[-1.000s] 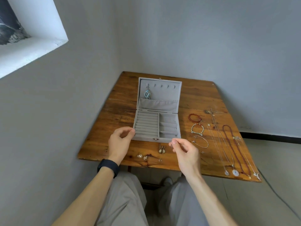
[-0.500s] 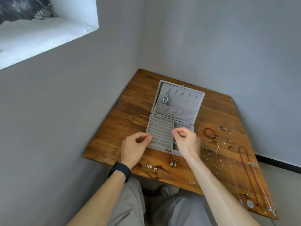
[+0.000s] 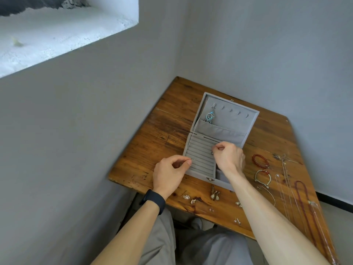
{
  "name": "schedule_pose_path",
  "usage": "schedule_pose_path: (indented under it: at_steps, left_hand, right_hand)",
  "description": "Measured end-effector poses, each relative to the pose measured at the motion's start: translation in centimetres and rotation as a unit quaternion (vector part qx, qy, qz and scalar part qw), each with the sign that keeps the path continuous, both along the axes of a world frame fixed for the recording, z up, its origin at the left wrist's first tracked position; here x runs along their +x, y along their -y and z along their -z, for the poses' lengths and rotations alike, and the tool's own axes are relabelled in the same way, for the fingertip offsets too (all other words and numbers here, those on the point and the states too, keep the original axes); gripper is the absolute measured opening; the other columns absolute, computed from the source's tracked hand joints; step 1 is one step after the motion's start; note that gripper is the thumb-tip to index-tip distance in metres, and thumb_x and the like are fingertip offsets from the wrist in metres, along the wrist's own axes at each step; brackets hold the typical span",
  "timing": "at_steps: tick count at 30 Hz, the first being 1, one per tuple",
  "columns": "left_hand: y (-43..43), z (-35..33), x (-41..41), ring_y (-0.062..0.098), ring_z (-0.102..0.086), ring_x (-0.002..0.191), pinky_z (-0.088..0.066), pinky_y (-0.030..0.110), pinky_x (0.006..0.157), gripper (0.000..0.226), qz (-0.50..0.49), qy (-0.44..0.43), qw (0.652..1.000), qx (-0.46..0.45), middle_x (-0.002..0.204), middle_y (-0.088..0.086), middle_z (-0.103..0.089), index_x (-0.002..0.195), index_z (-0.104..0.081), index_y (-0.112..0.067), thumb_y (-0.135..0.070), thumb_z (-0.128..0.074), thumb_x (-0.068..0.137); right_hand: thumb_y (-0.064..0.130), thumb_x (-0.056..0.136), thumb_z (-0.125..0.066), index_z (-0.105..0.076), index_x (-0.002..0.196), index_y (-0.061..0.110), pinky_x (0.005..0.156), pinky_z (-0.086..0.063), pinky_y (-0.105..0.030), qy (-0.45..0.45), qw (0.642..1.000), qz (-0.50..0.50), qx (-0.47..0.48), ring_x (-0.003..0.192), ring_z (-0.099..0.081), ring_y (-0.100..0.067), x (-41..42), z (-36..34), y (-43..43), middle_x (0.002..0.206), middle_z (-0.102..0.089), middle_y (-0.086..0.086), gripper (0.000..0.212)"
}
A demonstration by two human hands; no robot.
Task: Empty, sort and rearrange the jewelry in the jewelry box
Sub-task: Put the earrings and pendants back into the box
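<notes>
1. Head view: the grey jewelry box (image 3: 198, 173) stands open on the wooden table (image 3: 162, 131), with its lid raised behind the base.
2. Inside the lid, a blue-green dangling earring (image 3: 210, 117) hangs from the leftmost hook. Its lower end reaches the mouth of the lid pocket (image 3: 225, 133).
3. The ring rolls (image 3: 198, 156) fill the left half of the base. The compartments to their right are mostly hidden under the right hand (image 3: 229, 157).
4. That hand is over the base with its fingers curled. Thumb and forefinger pinch a small metal piece (image 3: 212, 153) at the right end of the rolls; it is too small to tell what it is.
5. The left hand (image 3: 168, 175), with a black wristband (image 3: 152, 201) on its wrist, sits at the box's left wall. Its thumb and forefinger tips are pressed together, and I cannot tell whether they hold anything.
6. On the table right of the box lie a red bead bracelet (image 3: 260, 163), a pale bracelet (image 3: 262, 177), thin silver chains (image 3: 284, 188) and a long dark red necklace (image 3: 305, 207).
7. Along the near edge lie drop earrings (image 3: 214, 194) and small studs (image 3: 237, 220), well apart.
8. One second ago the right hand was over the table in front of the box. Half a second ago it had reached the box, and it is still over the rolls.
9. The left hand stays by the box's left front corner, and the earring hangs on the same hook.
10. The view has swung, so the box now sits lower and further right.
</notes>
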State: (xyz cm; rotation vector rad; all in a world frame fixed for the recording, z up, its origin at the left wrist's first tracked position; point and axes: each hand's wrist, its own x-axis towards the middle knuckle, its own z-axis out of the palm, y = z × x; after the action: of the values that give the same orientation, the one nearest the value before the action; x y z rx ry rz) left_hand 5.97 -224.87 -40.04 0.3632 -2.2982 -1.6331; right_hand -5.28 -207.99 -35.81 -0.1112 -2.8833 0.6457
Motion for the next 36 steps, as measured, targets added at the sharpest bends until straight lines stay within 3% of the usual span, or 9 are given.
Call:
schedule_pose_path:
  at_steps: [7,16,22,30,34,36]
  left_hand:
    - [0.0,-0.2,0.1,-0.012,-0.060,0.091,-0.040,0.001,0.067,0.011,-0.005,0.002,1.000,-0.004,0.089,-0.032,-0.069,0.092,-0.075,-0.045,-0.052,-0.069,0.085]
    - [-0.1,-0.1,0.1,-0.009,-0.061,0.090,-0.051,0.017,0.075,0.010,-0.004,0.008,1.000,-0.002,0.089,-0.031,-0.069,0.091,-0.075,-0.045,-0.052,-0.069,0.085]
    - [-0.1,-0.4,0.1,-0.013,-0.059,0.091,-0.041,0.003,0.068,0.006,-0.007,0.006,1.000,-0.010,0.089,-0.038,-0.066,0.088,-0.073,-0.048,-0.051,-0.069,0.085]
    - [-0.1,-0.7,0.3,-0.012,-0.059,0.091,-0.040,0.000,0.067,0.008,-0.005,0.006,1.000,-0.017,0.089,-0.034,-0.067,0.090,-0.075,-0.043,-0.049,-0.070,0.086]
    - [0.0,-0.8,0.4,-0.013,-0.059,0.093,-0.040,-0.001,0.072,0.007,0.011,0.012,1.000,-0.014,0.090,-0.035,-0.067,0.091,-0.075,-0.042,-0.045,-0.071,0.087]
    - [0.2,-1.0,0.2,-0.013,-0.059,0.094,-0.039,-0.001,0.073,0.007,0.027,0.013,0.999,-0.024,0.091,-0.035,-0.067,0.092,-0.075,-0.040,-0.043,-0.071,0.087]
  right_hand:
    - [0.031,0.090,-0.064,-0.077,0.094,0.029,0.077,-0.051,-0.033,0.015,0.999,-0.007,0.040,0.098,-0.067,-0.032,-1.0,-0.3,0.6,0.101,-0.075,-0.006,0.013]
    - [0.026,0.092,-0.064,-0.069,0.096,0.023,0.082,-0.049,-0.038,-0.015,0.998,-0.050,0.040,0.100,-0.062,-0.035,-0.8,0.1,0.4,0.104,-0.067,-0.008,0.008]
    - [0.028,0.093,-0.061,-0.073,0.098,0.020,0.082,-0.049,-0.039,-0.022,0.994,-0.076,0.081,0.103,-0.058,-0.037,-0.8,0.2,-0.1,0.106,-0.065,-0.011,0.015]
    - [0.029,0.092,-0.062,-0.072,0.102,0.015,0.089,-0.049,-0.037,0.010,0.996,-0.079,0.048,0.107,-0.059,-0.032,-1.2,-0.5,0.0,0.108,-0.064,-0.010,0.019]
    - [0.033,0.093,-0.063,-0.071,0.103,0.019,0.077,-0.041,-0.029,-0.050,0.994,-0.095,-0.030,0.098,-0.059,-0.024,0.7,-0.3,-1.8,0.100,-0.062,-0.001,0.019]
    - [0.030,0.092,-0.064,-0.071,0.105,0.017,0.075,-0.040,-0.029,-0.100,0.989,-0.107,0.001,0.099,-0.056,-0.024,2.3,0.5,-3.7,0.104,-0.064,-0.001,0.020]
